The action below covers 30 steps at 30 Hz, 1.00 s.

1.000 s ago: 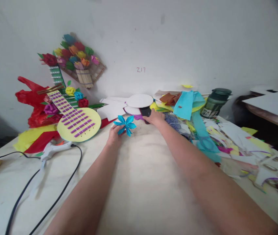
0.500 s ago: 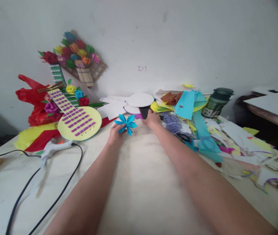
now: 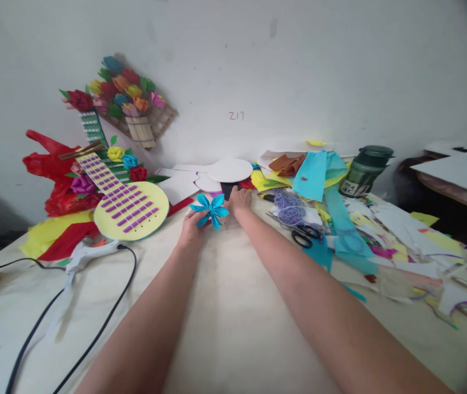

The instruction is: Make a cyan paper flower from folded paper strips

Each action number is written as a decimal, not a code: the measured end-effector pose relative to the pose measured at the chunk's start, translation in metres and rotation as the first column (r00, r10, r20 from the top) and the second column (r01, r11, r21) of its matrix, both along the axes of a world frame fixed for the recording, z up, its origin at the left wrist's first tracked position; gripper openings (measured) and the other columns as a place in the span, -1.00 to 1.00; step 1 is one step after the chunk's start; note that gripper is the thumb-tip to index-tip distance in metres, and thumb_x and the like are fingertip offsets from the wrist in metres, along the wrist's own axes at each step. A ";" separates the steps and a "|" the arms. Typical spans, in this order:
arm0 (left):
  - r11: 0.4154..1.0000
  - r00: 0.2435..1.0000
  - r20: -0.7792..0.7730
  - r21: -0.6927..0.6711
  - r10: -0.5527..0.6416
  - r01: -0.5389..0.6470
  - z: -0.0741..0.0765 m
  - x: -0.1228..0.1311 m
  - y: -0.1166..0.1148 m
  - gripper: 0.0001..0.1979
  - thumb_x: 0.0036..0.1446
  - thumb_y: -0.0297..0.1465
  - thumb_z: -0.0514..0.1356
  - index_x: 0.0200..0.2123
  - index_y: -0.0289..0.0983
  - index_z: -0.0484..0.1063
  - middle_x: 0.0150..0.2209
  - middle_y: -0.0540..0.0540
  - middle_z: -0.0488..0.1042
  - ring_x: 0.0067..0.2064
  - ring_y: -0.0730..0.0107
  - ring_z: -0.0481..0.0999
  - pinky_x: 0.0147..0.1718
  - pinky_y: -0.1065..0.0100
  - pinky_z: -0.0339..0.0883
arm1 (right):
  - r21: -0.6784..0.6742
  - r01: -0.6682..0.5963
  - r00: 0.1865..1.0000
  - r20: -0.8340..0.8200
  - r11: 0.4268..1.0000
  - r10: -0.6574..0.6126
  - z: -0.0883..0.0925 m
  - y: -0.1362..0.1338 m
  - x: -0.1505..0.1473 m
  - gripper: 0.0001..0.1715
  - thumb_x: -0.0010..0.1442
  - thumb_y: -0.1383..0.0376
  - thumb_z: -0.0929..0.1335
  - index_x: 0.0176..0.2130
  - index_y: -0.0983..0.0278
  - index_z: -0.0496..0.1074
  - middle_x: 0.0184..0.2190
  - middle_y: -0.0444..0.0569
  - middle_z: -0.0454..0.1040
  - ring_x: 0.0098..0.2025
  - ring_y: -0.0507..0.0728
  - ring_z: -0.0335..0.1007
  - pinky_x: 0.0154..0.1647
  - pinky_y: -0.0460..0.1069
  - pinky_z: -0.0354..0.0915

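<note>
A bright blue paper flower (image 3: pixel 210 210) with pointed petals is pinched in my left hand (image 3: pixel 192 229), its petals facing up toward me. To the right, my right hand (image 3: pixel 240 200) has its fingers curled at a black flat piece (image 3: pixel 228 189), which lies partly under a white oval cut-out (image 3: pixel 230 171). How firmly the fingers hold that piece is hard to see. Other white paper cut-outs (image 3: pixel 178 184) with some purple edges lie just behind and left of the two hands.
At left lie a yellow guitar-shaped craft (image 3: pixel 131 210), a white glue gun (image 3: pixel 89 253) with a trailing black cable, and red plastic (image 3: pixel 52 169). On the right are black scissors (image 3: pixel 307 235), purple yarn (image 3: pixel 288 207), paper scraps and a dark green bottle (image 3: pixel 367 171).
My right hand has moved left along with the black piece, and the white cut-outs have shifted slightly left. The scissors are more fully uncovered. My left hand still holds the blue flower.
</note>
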<state>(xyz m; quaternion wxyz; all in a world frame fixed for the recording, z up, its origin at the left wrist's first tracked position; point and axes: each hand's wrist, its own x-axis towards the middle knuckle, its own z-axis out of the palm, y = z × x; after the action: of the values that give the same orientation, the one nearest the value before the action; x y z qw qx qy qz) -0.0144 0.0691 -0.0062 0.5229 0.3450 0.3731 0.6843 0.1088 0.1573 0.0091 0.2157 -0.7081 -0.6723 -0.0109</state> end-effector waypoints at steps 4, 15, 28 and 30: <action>1.000 1.000 -0.010 -0.002 -0.007 0.007 0.000 0.000 0.000 -0.81 -0.31 -0.41 0.27 -0.51 -0.28 0.36 -0.50 0.01 0.44 -0.43 0.39 0.43 -0.43 0.35 0.28 | 0.027 -0.024 0.999 -0.040 0.999 0.025 -0.002 0.001 0.010 -0.39 0.07 0.04 0.23 -0.05 0.44 0.28 -0.11 0.32 0.38 -0.01 0.35 0.23 -0.06 0.13 0.12; 1.000 1.000 -0.023 0.004 0.000 0.000 0.000 0.001 0.001 -0.81 -0.30 -0.41 0.26 -0.50 -0.28 0.37 -0.48 0.00 0.44 -0.42 0.36 0.44 -0.45 0.36 0.28 | -0.062 -0.107 0.978 0.174 0.992 0.117 -0.005 0.009 0.062 -0.59 0.06 0.40 0.16 -0.19 0.36 0.49 -0.14 0.16 0.46 -0.01 0.25 0.24 -0.03 0.10 0.10; 1.000 0.999 -0.038 -0.012 -0.012 0.011 -0.001 0.001 0.003 -0.82 -0.30 -0.40 0.27 -0.51 -0.29 0.38 -0.50 -0.01 0.45 -0.44 0.38 0.44 -0.44 0.36 0.29 | -0.225 -0.305 0.902 0.245 0.925 0.357 -0.008 0.033 0.067 -0.49 0.13 0.36 0.11 0.03 0.23 0.34 0.15 0.01 0.20 0.10 0.25 0.09 0.08 0.16 0.02; 1.000 0.999 -0.043 -0.015 -0.007 0.007 -0.001 0.001 0.002 -0.81 -0.31 -0.41 0.27 -0.51 -0.29 0.38 -0.50 -0.01 0.45 -0.44 0.38 0.44 -0.45 0.37 0.30 | -0.255 -0.301 0.906 0.225 0.919 0.359 -0.004 0.038 0.063 -0.50 0.13 0.36 0.11 0.03 0.24 0.34 0.17 0.00 0.17 0.12 0.27 0.07 0.09 0.16 0.00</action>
<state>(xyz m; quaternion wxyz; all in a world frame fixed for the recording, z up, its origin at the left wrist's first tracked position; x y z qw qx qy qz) -0.0131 0.0709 -0.0068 0.5198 0.3569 0.3883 0.6721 0.1716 0.1957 0.0049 0.0440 -0.5945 -0.8029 0.0031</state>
